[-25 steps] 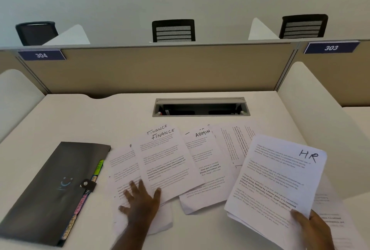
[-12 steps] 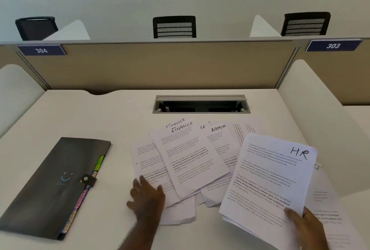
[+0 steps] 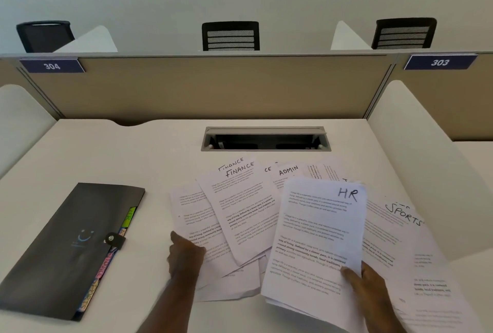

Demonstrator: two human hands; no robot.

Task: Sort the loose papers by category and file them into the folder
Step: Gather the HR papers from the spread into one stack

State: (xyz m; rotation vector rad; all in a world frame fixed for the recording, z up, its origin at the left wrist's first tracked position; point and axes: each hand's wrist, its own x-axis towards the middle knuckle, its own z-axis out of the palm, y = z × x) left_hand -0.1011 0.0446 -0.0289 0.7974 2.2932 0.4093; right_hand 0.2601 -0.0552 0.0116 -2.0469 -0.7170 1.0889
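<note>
Papers lie fanned on the table right of the closed folder; we pinch the HR stack in our right hand, apparently gathering one category, while our left hand presses flat on the fan's near edge.

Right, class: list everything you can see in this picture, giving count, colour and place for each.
expanding folder: one, dark grey, closed, desk left
loose papers: many, white, marked FINANCE, ADMIN, SPORTS, fanned at desk centre and right
HR stack: one, white, in right hand
cable tray: one, grey, desk rear
number plates: two, blue, 304 and 303, on partition
chairs: three, black, behind partition
left hand: on the papers
right hand: gripping HR stack
</note>
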